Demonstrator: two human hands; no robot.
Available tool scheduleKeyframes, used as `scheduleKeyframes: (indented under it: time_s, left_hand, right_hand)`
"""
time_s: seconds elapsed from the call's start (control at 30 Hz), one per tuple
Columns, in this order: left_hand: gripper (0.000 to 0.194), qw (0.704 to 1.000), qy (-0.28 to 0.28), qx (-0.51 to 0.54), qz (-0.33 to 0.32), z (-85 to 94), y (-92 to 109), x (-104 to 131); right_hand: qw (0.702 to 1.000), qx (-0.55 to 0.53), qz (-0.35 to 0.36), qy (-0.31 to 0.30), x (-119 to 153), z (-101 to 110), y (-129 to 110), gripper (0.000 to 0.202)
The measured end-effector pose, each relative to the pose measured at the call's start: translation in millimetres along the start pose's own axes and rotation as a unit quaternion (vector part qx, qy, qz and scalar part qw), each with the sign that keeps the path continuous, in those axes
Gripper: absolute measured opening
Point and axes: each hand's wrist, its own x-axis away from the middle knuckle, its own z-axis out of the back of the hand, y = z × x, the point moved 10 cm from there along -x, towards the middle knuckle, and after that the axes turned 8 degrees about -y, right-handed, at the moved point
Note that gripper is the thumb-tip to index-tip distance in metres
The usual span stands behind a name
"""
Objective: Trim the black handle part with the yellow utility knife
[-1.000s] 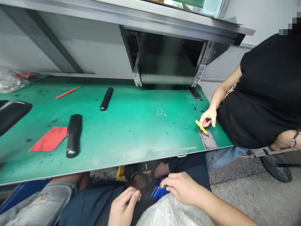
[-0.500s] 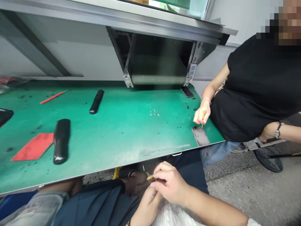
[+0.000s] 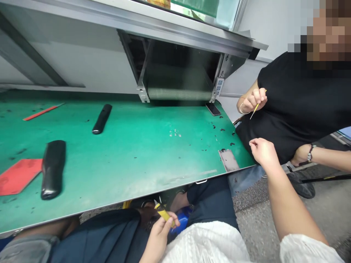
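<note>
Over my lap, below the table edge, my left hand [image 3: 161,228] is closed round a yellow utility knife [image 3: 163,213], its pointed tip facing up and away. My right hand [image 3: 263,152] reaches out to the right, past the table's corner, thumb and fingers pinched together; whether something small is between them I cannot make out. Just beyond it, a co-worker's hand [image 3: 255,100] holds up a thin yellow tool [image 3: 257,106] with a fine point. Left of my right hand, a grey flat plate [image 3: 229,160] lies at the table's front edge.
The green table [image 3: 142,138] bears a large black casing [image 3: 53,170], a smaller black casing [image 3: 102,118], a red sheet [image 3: 22,175], a red strip [image 3: 41,112], a phone [image 3: 213,109] and black scraps. A conveyor end [image 3: 179,94] stands at the back. A co-worker [image 3: 307,98] sits right.
My hands have come apart: the right has moved out to the right, while the left keeps the yellow knife over my lap. The co-worker's hand has lifted the thin tool off the plate.
</note>
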Motion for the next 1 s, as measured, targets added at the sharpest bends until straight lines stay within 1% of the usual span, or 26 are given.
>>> scheduleKeyframes:
  time_s: [0.1, 0.17, 0.23, 0.37, 0.43, 0.5, 0.57, 0.7, 0.83, 0.9, 1.0]
  left_hand:
    - [0.049, 1.0, 0.005, 0.005, -0.003, -0.7, 6.5, -3.0]
    - [0.05, 1.0, 0.012, 0.009, -0.003, -1.1, 10.3, -3.8]
    - [0.051, 1.0, 0.02, 0.017, -0.001, -1.9, 13.0, -4.0]
    - [0.054, 1.0, 0.02, 0.021, 0.011, -7.1, 16.4, -4.8]
    - [0.054, 1.0, 0.014, 0.013, 0.008, -10.0, 18.9, -5.3]
    - [0.052, 1.0, 0.013, 0.012, 0.002, -11.6, 20.9, -5.7]
    - [0.053, 1.0, 0.019, 0.016, 0.0, -11.5, 21.5, -5.8]
    - [0.058, 0.999, 0.034, 0.023, -0.002, -10.2, 21.1, -7.4]
    - [0.058, 0.999, 0.034, 0.021, -0.006, -9.6, 17.1, -11.0]
    - [0.059, 0.999, 0.033, 0.021, -0.003, -8.5, 13.4, -12.4]
    - [0.06, 0.999, 0.035, 0.025, -0.003, -5.9, 9.7, -13.5]
  right_hand:
    - [0.998, 0.042, -0.014, -0.053, -11.9, -9.9, 16.8, 0.016]
    - [0.995, 0.059, -0.014, -0.078, -15.7, -16.2, 19.6, 0.016]
    - [0.991, 0.067, 0.007, -0.115, -20.2, -29.6, 13.0, 0.017]
    - [0.976, 0.08, 0.071, -0.192, -30.4, -73.7, -14.3, 0.029]
    - [0.966, 0.094, 0.087, -0.224, -34.6, -95.5, -23.8, 0.028]
    - [0.959, 0.114, 0.087, -0.246, -38.3, -111.6, -27.6, 0.022]
    - [0.957, 0.138, 0.075, -0.245, -44.1, -118.8, -26.8, 0.022]
    - [0.963, 0.172, 0.045, -0.202, -64.0, -121.8, -23.9, 0.027]
    - [0.967, 0.168, 0.028, -0.19, -86.5, -134.7, -24.5, 0.03]
    - [0.969, 0.15, 0.035, -0.192, -95.9, -142.1, -27.0, 0.03]
    - [0.973, 0.108, 0.07, -0.194, -109.2, -150.5, -33.9, 0.027]
